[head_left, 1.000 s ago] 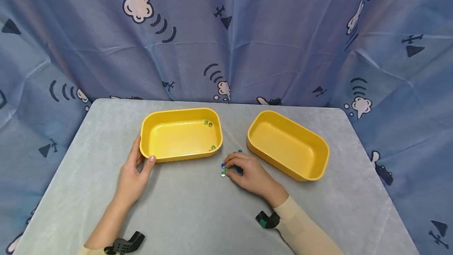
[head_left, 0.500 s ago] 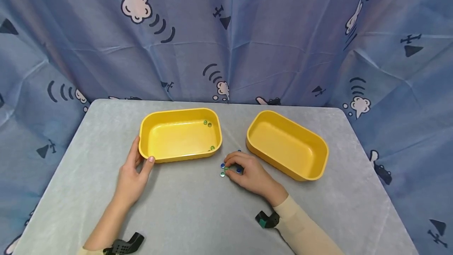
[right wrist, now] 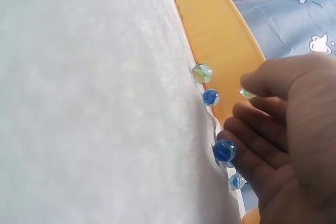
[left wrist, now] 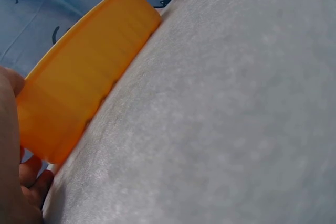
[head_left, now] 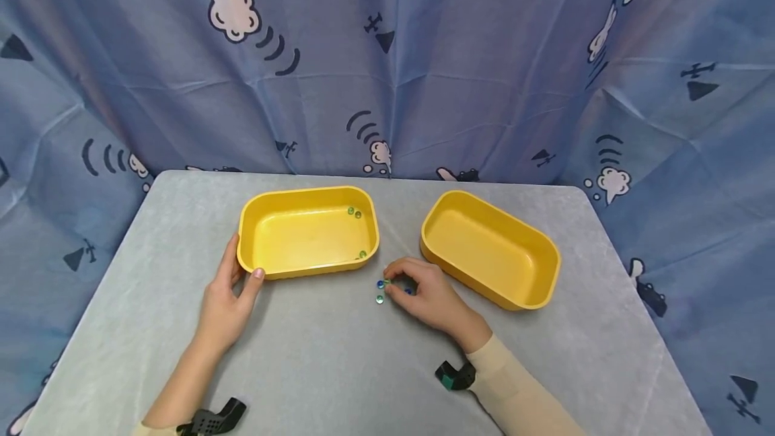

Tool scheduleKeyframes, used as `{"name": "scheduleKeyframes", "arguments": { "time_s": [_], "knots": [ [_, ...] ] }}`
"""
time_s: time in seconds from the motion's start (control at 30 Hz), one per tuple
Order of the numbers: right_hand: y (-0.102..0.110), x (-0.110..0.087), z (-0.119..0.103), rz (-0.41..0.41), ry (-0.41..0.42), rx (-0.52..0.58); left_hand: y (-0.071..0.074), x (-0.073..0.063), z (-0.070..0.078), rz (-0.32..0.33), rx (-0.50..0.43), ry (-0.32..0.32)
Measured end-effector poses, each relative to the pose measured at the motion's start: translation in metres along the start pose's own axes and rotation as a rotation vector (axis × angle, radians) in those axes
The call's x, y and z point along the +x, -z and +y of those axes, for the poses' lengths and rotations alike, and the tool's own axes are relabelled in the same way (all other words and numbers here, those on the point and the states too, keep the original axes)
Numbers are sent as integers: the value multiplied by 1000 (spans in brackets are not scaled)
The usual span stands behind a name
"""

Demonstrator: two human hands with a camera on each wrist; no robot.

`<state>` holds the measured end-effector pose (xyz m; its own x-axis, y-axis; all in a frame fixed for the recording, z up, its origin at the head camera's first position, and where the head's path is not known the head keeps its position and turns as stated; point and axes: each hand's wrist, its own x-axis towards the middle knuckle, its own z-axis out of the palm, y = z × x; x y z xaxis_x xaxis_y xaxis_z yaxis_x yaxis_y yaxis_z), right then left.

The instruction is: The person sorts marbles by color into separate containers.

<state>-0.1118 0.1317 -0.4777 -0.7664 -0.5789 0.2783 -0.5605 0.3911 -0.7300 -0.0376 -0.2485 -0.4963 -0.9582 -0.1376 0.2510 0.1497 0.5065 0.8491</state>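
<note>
My left hand [head_left: 227, 301] grips the near left corner of a yellow plastic bin [head_left: 297, 234], thumb on the front side and fingers along the left end. Several green marbles [head_left: 351, 210] lie in that bin's right end. Between thumb and index finger, my right hand [head_left: 431, 295] pinches a green marble [right wrist: 247, 93], just above the table in the gap between two bins. Below it on the cloth rest a clear green marble [right wrist: 202, 73], a blue marble [right wrist: 210, 97] and a darker blue marble [right wrist: 224, 151]. Another blue-and-clear marble [right wrist: 237, 182] sits farther along, near the fingers.
A second yellow bin [head_left: 493, 244], with no marbles visible inside, stands angled at the right, close behind my right hand. Grey cloth covers the table [head_left: 339, 369]. A blue patterned curtain [head_left: 327, 106] hangs behind and at both sides.
My right fingers have come up slightly with the green marble pinched between them. The left hand and both bins have stayed in place.
</note>
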Motion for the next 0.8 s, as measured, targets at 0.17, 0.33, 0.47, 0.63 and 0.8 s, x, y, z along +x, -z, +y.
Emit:
{"name": "scheduleKeyframes", "arguments": {
  "time_s": [0.17, 0.33, 0.47, 0.63, 0.8],
  "knots": [
    [-1, 4, -5, 23, 57, 1, 0, -2, -2, -5, 0, 6],
    [4, 13, -12, 64, 105, -4, 0, 0, -1, -1, -17, 4],
    [7, 19, -17, 86, 92, 9, 1, 1, 1, 5, -18, -1],
    [9, 27, -25, 122, 93, 21, 1, 1, 1, 8, -17, -7],
    [9, 37, -32, 149, 89, 19, 0, -1, 0, 7, -15, -6]
  ]
}}
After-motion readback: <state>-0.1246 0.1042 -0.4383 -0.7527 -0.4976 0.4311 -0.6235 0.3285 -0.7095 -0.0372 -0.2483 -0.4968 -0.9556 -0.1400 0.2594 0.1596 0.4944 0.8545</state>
